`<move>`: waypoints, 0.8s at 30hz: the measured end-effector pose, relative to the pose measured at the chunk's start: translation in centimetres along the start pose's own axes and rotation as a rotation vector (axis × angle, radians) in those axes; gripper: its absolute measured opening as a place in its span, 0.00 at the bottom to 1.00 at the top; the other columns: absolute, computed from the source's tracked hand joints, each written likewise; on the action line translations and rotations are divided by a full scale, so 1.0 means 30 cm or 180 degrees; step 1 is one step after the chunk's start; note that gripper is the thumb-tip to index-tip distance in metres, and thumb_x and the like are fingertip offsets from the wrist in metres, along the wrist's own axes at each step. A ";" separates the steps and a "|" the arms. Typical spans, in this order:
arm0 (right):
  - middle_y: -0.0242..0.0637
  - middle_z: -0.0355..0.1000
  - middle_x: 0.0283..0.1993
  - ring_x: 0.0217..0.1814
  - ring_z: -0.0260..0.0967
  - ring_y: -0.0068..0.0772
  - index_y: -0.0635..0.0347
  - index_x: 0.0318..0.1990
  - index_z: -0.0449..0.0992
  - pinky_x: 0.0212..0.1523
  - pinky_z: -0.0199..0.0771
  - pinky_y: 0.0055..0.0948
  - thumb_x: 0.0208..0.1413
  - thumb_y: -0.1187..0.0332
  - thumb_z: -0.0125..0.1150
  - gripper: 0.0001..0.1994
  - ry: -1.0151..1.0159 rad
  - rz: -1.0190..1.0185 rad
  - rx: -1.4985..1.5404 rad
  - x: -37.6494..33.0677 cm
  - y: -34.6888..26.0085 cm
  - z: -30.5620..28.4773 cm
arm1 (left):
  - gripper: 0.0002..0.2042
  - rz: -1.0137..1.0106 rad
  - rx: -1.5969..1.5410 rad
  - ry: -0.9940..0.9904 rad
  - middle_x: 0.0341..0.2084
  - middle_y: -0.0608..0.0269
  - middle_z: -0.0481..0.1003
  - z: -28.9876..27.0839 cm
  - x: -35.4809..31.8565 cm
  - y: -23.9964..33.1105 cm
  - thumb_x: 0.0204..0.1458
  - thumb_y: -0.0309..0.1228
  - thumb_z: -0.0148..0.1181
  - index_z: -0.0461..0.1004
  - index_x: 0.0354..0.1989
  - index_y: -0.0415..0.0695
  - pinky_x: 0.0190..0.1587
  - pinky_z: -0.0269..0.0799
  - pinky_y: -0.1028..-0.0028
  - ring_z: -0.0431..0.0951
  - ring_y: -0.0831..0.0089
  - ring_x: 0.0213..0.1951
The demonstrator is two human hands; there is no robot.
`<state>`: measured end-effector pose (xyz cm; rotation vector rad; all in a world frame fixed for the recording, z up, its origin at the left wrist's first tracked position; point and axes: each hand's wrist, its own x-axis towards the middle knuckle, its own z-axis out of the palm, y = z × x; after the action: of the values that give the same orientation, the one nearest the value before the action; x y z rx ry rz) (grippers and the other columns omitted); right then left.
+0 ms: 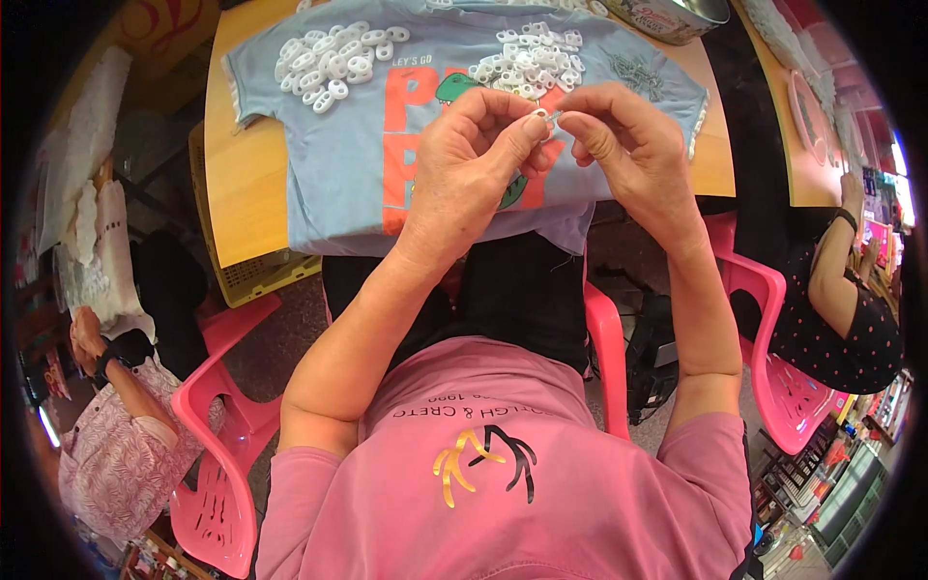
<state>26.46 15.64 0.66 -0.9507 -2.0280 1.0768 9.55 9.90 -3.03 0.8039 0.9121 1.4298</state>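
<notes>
Both hands meet just above the table's near edge, over a light-blue cotton T-shirt with orange lettering (338,145) spread on the yellow wooden tabletop (242,193). The left hand (474,155) and right hand (628,145) pinch one small white plastic oval ring (541,116) between thumb and fingertips — closed tight on it. Judging by this, a fitting step is under way; the next move wants fine fingertip pressure. Two heaps of white plastic rings lie at 11 o'clock (333,63) and 12 o'clock (532,63).

Two heaps of white plastic links (333,60) lie on one blue shirt (329,164); three pink chairs (217,464) stand around.
</notes>
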 end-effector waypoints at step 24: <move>0.43 0.68 0.33 0.34 0.68 0.47 0.65 0.38 0.70 0.33 0.69 0.35 0.57 0.75 0.58 0.04 -0.0149 -0.1229 -0.1201 0.028 0.006 -0.020 | 0.06 -0.0069 0.0212 -0.0071 0.27 0.62 0.77 0.008 0.000 0.018 0.58 0.26 0.59 0.72 0.37 0.35 0.32 0.73 0.80 0.75 0.81 0.29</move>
<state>26.57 16.64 0.95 -0.6683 -2.3776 0.5251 9.54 9.92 -2.44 0.8554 0.9527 1.3752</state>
